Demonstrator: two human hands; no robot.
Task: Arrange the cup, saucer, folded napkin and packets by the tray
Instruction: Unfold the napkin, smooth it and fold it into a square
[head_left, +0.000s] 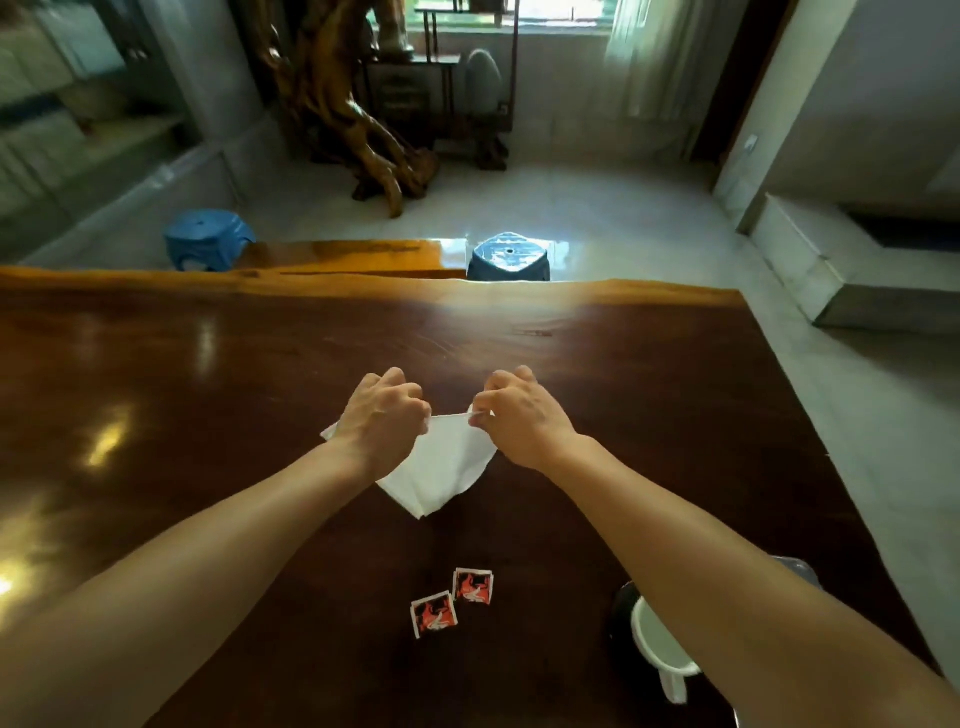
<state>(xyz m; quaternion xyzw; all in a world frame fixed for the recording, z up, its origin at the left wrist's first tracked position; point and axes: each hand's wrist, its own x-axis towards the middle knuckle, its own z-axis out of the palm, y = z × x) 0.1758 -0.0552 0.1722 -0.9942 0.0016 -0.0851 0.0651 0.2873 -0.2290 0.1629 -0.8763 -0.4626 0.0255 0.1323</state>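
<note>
Pinching white cloth napkin (441, 467) taut | left hand (382, 410), right hand (519, 415) grips closed | glossy wood table (208, 389)

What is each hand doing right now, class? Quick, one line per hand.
Left hand: closed, pinching the white napkin's top edge.
Right hand: closed, pinching the same edge at its other end.

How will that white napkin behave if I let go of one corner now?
The napkin is probably floppy: it sags to a point between the left hand and right hand. It looks thin and light, so the released side would likely drop and swing.
</note>
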